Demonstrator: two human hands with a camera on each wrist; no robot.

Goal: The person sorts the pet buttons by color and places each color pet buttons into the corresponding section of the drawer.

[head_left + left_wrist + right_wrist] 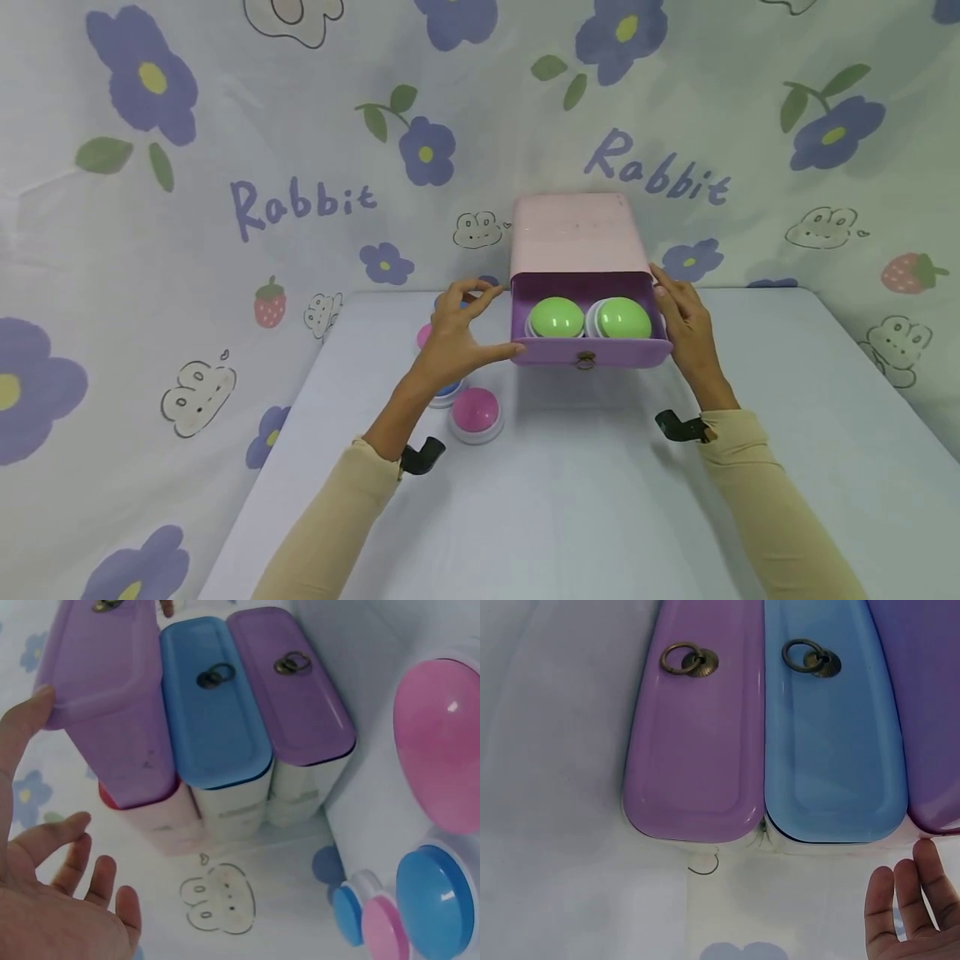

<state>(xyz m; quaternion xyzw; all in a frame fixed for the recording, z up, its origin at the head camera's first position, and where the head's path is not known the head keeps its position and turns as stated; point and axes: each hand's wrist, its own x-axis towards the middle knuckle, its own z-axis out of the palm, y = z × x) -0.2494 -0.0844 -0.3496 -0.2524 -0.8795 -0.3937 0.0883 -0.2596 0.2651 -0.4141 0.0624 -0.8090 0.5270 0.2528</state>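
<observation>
A pink cabinet [573, 233] stands at the back of the table with its purple top drawer [547, 352] pulled out. Two domed buttons, a left green button [557, 317] and a right green button [625, 318], both with white bases, sit side by side in the drawer. My left hand [450, 337] has its thumb at the drawer's front left corner, the other fingers spread away from it. On the other side, my right hand [686, 333] rests its extended fingers along the right side of the cabinet and drawer.
Below the open drawer are a closed blue drawer [217, 727] and a closed purple drawer [304, 705], each with a ring pull. Left of the cabinet stand a pink button [476, 410], a blue button [450, 389] and others. A patterned cloth [300, 108] hangs behind.
</observation>
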